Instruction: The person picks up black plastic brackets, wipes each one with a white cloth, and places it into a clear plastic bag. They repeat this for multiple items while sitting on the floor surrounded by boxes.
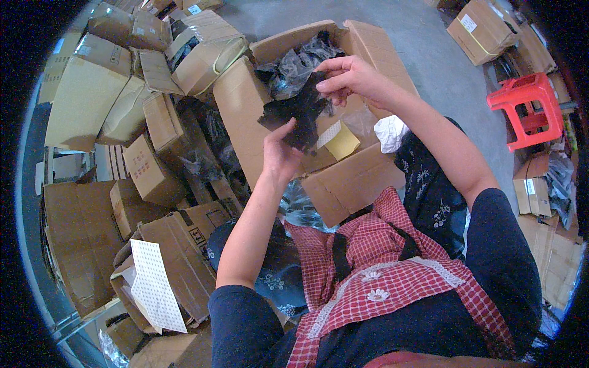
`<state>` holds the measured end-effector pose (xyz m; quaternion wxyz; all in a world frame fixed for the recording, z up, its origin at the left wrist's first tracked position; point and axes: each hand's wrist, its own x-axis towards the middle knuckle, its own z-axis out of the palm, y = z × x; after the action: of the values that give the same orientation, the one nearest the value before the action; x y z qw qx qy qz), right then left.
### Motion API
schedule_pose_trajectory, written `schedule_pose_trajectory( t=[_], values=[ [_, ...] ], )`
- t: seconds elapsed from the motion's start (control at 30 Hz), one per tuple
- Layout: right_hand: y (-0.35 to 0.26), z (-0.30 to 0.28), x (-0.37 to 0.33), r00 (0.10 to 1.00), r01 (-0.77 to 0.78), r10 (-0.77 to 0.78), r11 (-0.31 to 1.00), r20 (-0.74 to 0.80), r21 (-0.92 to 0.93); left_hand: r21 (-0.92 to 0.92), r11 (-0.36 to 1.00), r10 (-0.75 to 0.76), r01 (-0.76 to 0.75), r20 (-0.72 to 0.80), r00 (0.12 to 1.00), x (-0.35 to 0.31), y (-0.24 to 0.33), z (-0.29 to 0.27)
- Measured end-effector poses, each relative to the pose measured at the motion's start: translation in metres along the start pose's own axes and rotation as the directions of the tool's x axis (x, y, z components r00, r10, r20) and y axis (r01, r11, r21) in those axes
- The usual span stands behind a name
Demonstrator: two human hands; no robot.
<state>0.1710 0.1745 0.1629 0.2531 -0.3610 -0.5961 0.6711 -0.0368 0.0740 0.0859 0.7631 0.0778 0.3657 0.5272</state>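
An open carton (pixel 356 187) sits beneath the left hand (pixel 282 153) and right hand (pixel 350 78); just beyond them, inside it, clear plastic bags (pixel 299 63) seem the part left. Between them, gripped by both, an unbagged black item (pixel 297 113) looks half-handled.

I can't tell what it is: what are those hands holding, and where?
A black thing, its exact kind unclear. The right hand pinches its upper right end; the left hand holds its lower edge.

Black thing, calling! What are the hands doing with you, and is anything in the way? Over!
Left hand and right hand: both gripping black item. Item over open carton. Nothing seen blocking hands; yellow paper, plastic bags below.
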Motion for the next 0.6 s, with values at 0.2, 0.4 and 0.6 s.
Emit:
schedule_pose_trajectory(
  t=[0.2,0.4,0.6],
  values=[
    [-0.012,0.006,-0.007,0.998,-0.011,0.005,0.995,0.055,0.098,0.012,1.000,0.021,-0.021,0.005,1.000,-0.003,-0.002,-0.001],
    [-0.009,0.005,-0.013,0.958,0.250,-0.243,0.968,0.155,-0.031,-0.003,1.000,-0.011,0.011,0.025,1.000,-0.005,-0.001,0.005],
    [0.003,0.022,-0.018,0.766,0.556,-0.503,0.206,0.400,-0.805,0.059,0.997,0.051,-0.051,0.015,0.999,-0.002,0.001,-0.008]
  ],
)
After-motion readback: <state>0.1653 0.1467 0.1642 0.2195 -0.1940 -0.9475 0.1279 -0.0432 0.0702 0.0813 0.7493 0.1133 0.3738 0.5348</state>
